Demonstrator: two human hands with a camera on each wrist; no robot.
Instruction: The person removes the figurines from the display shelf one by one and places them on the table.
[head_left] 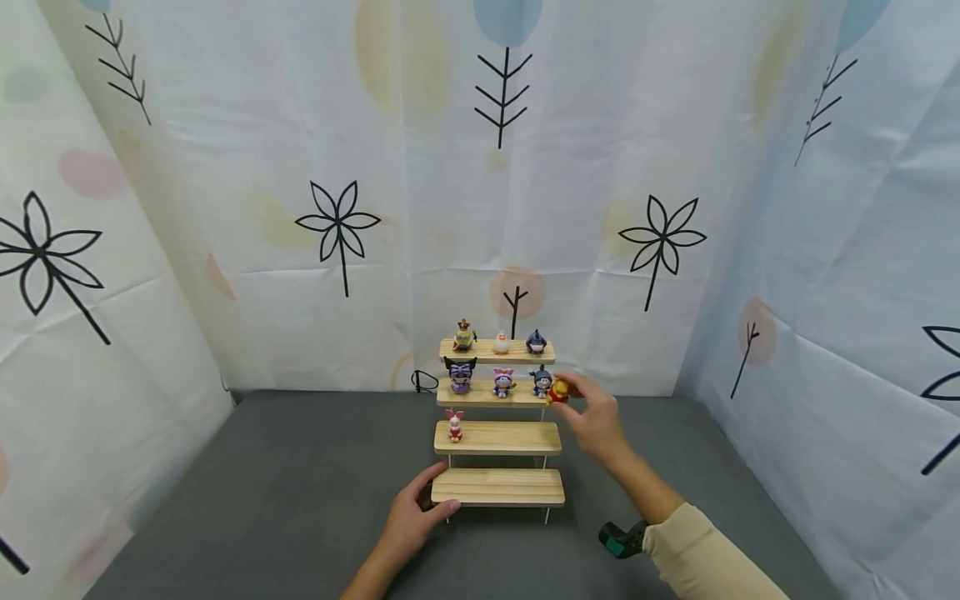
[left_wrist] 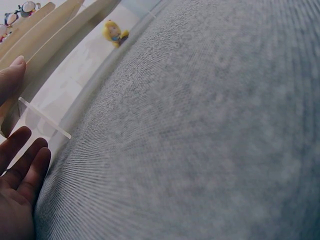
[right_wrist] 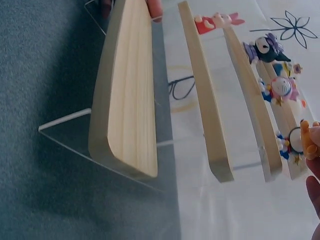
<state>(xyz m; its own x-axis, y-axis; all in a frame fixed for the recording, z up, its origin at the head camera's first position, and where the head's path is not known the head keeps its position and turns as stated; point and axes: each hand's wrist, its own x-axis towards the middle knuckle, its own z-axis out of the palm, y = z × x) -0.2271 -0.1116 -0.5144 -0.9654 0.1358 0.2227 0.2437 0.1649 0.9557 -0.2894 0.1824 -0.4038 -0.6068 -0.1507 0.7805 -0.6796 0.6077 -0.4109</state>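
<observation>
My right hand (head_left: 597,417) pinches a small yellow-and-red bear figurine (head_left: 557,392) between thumb and fingers, at the right end of the second shelf from the top. In the right wrist view, that figurine shows as an orange body at the right edge. My left hand (head_left: 412,514) grips the left end of the lowest wooden shelf (head_left: 498,487) of a tiered display stand, its thumb at the front edge. Beside the held bear stands a dark-hooded blue figurine (head_left: 542,381). A pink-eared figurine (head_left: 454,426) stands alone at the left of the third shelf (head_left: 506,437).
The top shelf (head_left: 517,357) bears a crowned yellow figurine (head_left: 463,337), a white one (head_left: 501,342) and a dark blue one (head_left: 536,342). Below are a purple figurine (head_left: 461,377) and a pink-topped one (head_left: 502,382). A yellow-topped figure (left_wrist: 115,34) shows under the shelves. A black cord (head_left: 424,382) lies behind.
</observation>
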